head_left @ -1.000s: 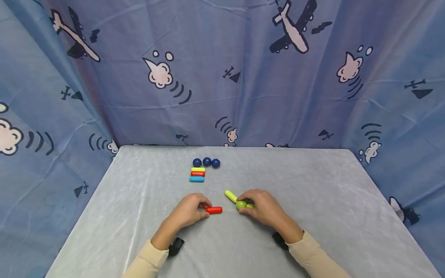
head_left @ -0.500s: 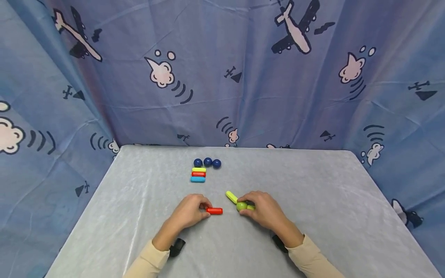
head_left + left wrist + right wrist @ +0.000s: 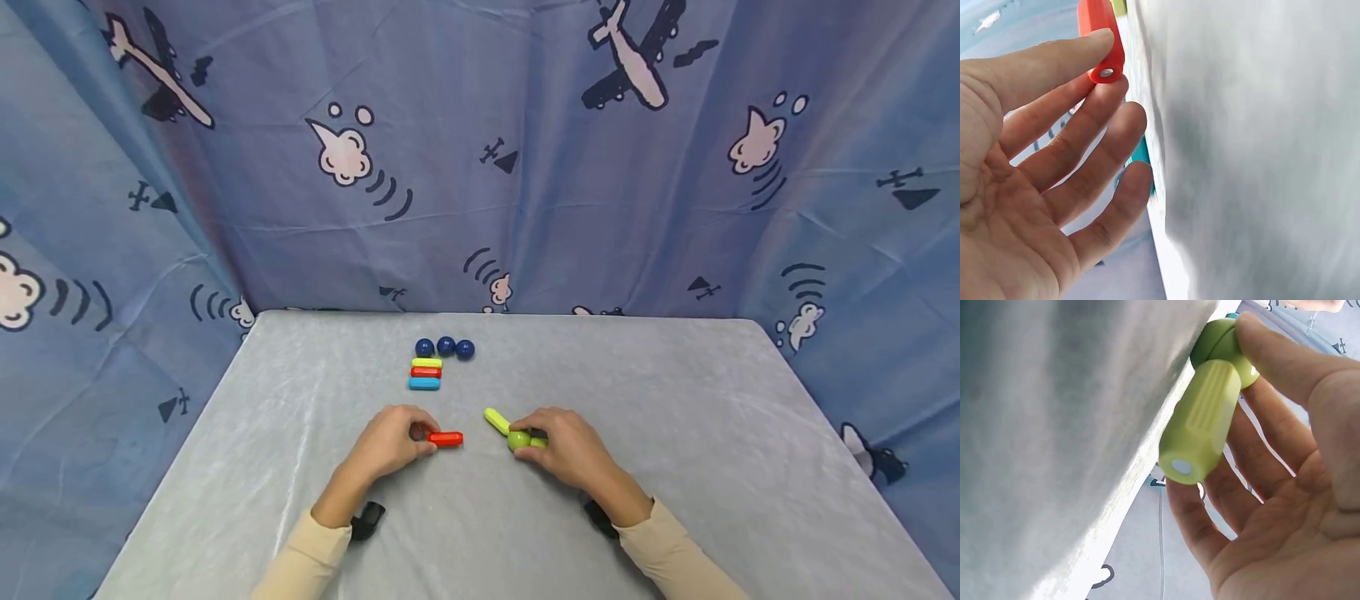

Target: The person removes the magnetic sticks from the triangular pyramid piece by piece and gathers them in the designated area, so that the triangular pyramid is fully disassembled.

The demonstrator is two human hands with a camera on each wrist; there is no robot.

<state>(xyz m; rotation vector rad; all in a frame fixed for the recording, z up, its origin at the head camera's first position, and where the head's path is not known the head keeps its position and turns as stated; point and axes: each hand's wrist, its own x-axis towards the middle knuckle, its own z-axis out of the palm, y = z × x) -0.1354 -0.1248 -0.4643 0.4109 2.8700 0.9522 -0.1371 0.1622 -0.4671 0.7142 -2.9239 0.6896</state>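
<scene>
Red plastic magnetic stick (image 3: 446, 438), pinched at its left end by the left hand (image 3: 392, 440), should meet the green ball (image 3: 518, 440) squarely while the right hand (image 3: 566, 446) grips the ball-and-lime-stick joint (image 3: 1200, 427) steady near the table's (image 3: 675, 433) middle.

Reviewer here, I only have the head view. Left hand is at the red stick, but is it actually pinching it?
Observer: Yes. In the left wrist view the left hand pinches the red stick at its end between thumb and fingertip.
Reviewer: Anything on that end?
Observer: A small silvery disc is set into the end face.
Reviewer: And the right hand?
Observer: The right wrist view shows the right hand holding a green ball with a yellow-green stick joined to it; that stick's free end shows a pale disc too.
</scene>
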